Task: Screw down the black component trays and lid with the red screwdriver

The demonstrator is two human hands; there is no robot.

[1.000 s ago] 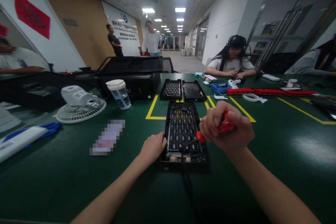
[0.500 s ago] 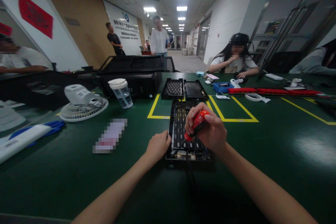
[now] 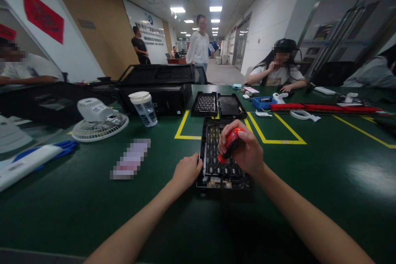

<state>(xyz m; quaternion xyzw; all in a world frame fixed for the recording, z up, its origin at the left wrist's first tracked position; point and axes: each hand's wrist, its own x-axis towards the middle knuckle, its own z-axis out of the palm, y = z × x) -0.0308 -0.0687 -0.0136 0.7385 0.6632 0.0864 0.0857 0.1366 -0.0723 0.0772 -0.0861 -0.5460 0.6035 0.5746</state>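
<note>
My right hand is wrapped round the red and black handle of a screwdriver, held tilted above a black case. The lower end of the tool points down toward the case's near part; its tip is too dark to make out. Rows of dark cells fill the case's middle, and small brownish and metallic parts show along its near edge. At the left side of the case, my left hand grips the rim, thumb and fingers against it. The right side of the case is partly hidden behind my right hand.
Beyond the case lie an open black box and a blue tray on the green table. To the left are a lidded cup, a white fan and a blurred flat item. Several people are around.
The screwdriver and my right hand have shifted very slightly. My left hand stays at the rim. In the background, a standing person in white has moved right, and a blue folder now shows.
</note>
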